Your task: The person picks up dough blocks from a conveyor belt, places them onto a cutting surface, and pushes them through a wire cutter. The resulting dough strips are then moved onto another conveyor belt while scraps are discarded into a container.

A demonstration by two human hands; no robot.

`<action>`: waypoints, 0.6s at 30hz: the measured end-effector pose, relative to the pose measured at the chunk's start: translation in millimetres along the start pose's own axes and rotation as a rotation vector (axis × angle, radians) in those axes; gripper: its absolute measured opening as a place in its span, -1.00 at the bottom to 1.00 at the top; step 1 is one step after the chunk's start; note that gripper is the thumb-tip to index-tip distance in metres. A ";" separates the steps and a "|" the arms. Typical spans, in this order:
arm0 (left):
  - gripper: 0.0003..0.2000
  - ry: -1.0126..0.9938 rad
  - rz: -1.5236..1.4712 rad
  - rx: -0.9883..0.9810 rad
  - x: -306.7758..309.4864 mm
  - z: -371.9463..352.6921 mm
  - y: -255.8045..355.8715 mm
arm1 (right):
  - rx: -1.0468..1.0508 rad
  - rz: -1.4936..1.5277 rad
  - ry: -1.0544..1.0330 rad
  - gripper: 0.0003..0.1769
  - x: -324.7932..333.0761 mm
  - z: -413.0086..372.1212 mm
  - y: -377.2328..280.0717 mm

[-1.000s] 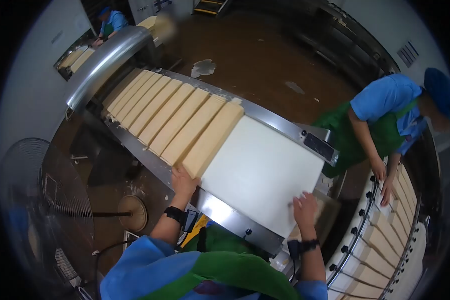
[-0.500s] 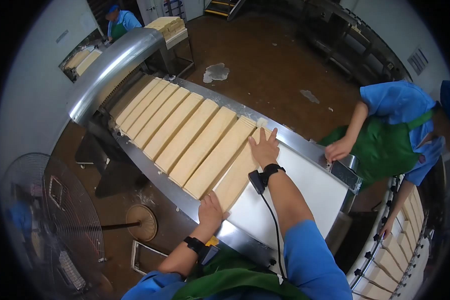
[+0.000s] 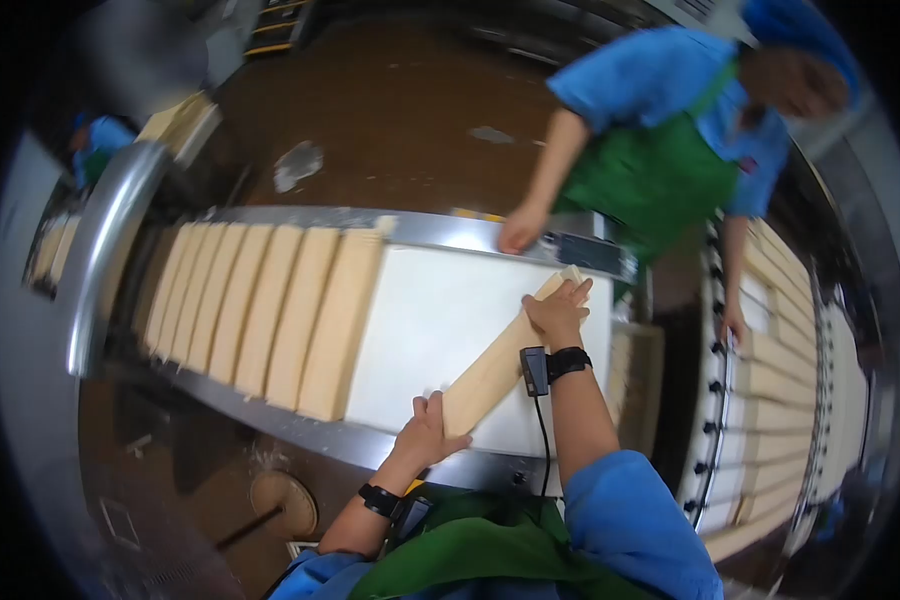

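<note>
A long pale slab [image 3: 492, 372] lies at a slant between my two hands, over the white belt [image 3: 420, 320]. My left hand [image 3: 427, 435] grips its near end, thumb and fingers on either side. Around the far end are the fingers of my right hand [image 3: 559, 310]. Further left on the belt stands a row of several similar pale slabs [image 3: 345, 320], side by side and apart from the held one.
Across the belt stands a person in a green apron [image 3: 645, 180], one hand at the metal edge. A curved rack [image 3: 705, 440] with more slabs is on the right. A metal hood [image 3: 120, 250] spans the belt's left end; another person [image 3: 105, 140] is beyond it.
The held slab has come away from the row and moved right, turned at a slant, with both my hands on it. The view has swung to the right.
</note>
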State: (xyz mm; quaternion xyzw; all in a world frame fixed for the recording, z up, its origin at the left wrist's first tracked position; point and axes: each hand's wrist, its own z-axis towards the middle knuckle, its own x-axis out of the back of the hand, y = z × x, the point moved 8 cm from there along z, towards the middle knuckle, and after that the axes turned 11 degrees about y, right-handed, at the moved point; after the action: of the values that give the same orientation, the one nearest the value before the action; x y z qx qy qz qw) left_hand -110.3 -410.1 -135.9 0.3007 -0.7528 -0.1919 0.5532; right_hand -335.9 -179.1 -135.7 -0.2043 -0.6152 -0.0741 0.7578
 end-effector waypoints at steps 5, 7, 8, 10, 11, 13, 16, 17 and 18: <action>-0.18 -0.002 -0.015 -0.089 -64.8 -0.6 71.8 | -0.365 0.352 -0.086 0.01 57.5 -10.7 127.7; -0.26 0.241 -0.047 -0.290 -74.3 0.2 98.4 | -0.315 0.234 0.202 -0.05 54.3 -10.5 204.6; -0.26 0.187 -0.050 -0.354 -86.6 -5.0 123.2 | -0.383 0.207 0.242 -0.05 80.7 -20.7 240.5; -0.27 0.228 -0.129 -0.423 -87.9 -24.4 174.7 | -0.483 0.525 0.346 -0.10 154.2 -49.6 295.0; -0.27 0.174 -0.134 -0.472 -100.1 -32.5 198.9 | -0.539 0.497 0.385 -0.10 181.1 -65.8 332.0; -0.26 0.135 -0.180 -0.686 -119.7 -52.6 253.7 | -0.638 0.466 0.533 -0.13 228.7 -97.4 405.0; -0.25 -0.028 -0.239 -0.884 -146.4 -95.6 329.4 | -0.857 0.346 0.612 -0.15 276.1 -152.1 516.4; -0.25 -0.087 -0.256 -1.044 -153.8 -119.3 354.6 | -0.894 0.362 0.571 -0.17 279.6 -166.6 557.9; -0.26 -0.189 -0.260 -1.081 -165.5 -136.1 370.3 | -0.958 0.289 0.528 -0.14 291.5 -183.2 583.8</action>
State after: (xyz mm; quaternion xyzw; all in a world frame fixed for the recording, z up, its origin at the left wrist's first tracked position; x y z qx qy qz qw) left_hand -35.9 -18.1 18.4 0.0464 -0.5505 -0.6430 0.5304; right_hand 109.4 316.6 -11.9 -0.5823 -0.2681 -0.2890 0.7110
